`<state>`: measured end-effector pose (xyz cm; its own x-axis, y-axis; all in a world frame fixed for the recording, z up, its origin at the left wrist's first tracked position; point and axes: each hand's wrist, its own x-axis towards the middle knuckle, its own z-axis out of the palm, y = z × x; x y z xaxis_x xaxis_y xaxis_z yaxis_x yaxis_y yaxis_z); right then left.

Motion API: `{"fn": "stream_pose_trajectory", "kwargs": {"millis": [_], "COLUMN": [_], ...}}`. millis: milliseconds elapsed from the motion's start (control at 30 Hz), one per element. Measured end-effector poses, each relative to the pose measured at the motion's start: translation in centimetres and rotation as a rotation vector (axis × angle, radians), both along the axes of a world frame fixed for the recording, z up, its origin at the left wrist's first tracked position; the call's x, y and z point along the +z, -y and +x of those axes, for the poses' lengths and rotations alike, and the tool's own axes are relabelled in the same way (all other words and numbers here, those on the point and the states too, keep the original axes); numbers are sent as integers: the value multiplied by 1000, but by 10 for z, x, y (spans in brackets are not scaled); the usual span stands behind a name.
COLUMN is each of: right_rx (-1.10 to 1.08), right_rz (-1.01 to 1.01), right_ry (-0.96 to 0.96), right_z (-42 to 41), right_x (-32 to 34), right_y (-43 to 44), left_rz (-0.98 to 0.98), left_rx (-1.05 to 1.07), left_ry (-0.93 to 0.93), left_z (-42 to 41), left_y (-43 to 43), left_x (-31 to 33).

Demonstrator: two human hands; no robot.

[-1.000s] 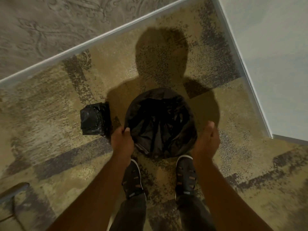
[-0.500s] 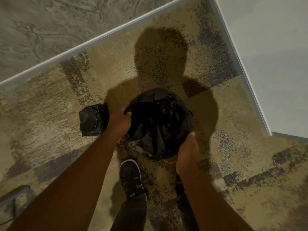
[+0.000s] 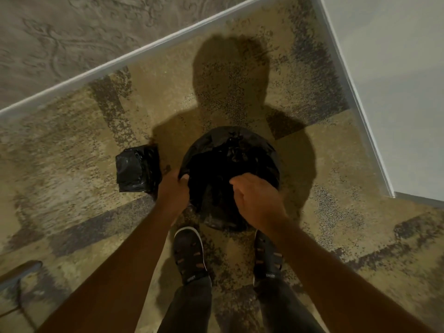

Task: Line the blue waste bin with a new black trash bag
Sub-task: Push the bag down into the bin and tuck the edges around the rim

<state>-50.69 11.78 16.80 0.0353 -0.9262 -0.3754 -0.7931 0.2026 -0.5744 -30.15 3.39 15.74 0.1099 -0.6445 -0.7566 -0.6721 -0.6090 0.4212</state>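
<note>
A round waste bin stands on the carpet in front of my feet, wholly covered by a black trash bag (image 3: 230,155) that drapes over its rim and sinks into it; the bin's blue does not show. My left hand (image 3: 173,188) grips the bag's edge at the left rim, fingers curled over it. My right hand (image 3: 254,195) is over the near right part of the opening, fingers bent down and pinching the bag's plastic. The inside of the bag is dark and creased.
A folded pack of black bags (image 3: 137,169) lies on the carpet just left of the bin. My two dark shoes (image 3: 189,253) stand behind the bin. A white baseboard (image 3: 134,56) and wall corner (image 3: 360,104) bound the floor beyond and to the right.
My right hand has moved from the outer right side of the bin to above the opening, grasping the bag. My left hand has slid along the left rim and stayed on the bag's edge.
</note>
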Motion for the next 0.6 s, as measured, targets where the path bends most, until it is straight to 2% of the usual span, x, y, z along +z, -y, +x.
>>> {"fn": "stream_pose_trajectory", "kwargs": {"millis": [67, 167, 333, 433, 500, 533, 567, 600], "right_rx": [336, 567, 600, 566, 573, 593, 620, 647], "right_rz": [140, 271, 483, 421, 264, 198, 164, 155], "right_ry": [-133, -342, -476, -463, -453, -441, -427, -418], "right_z": [4, 0, -4, 2, 9, 10, 11, 9], "right_x": [-20, -49, -84, -68, -53, -47, -45, -44], "right_y": [14, 33, 38, 38, 39, 40, 40, 40], "left_rz": [28, 44, -5, -170, -526, -695, -787, -778], "left_rx": [10, -8, -21, -135, -333, -485, -663, -856], "left_ry": [-9, -24, -67, 104, 250, 245, 174, 70], "left_z": [3, 7, 13, 5, -4, -11, -20, -29], "left_y": [4, 5, 0, -11, -16, -18, -19, -18], "left_x": [-1, -2, -8, 2, 14, 15, 14, 9]}}
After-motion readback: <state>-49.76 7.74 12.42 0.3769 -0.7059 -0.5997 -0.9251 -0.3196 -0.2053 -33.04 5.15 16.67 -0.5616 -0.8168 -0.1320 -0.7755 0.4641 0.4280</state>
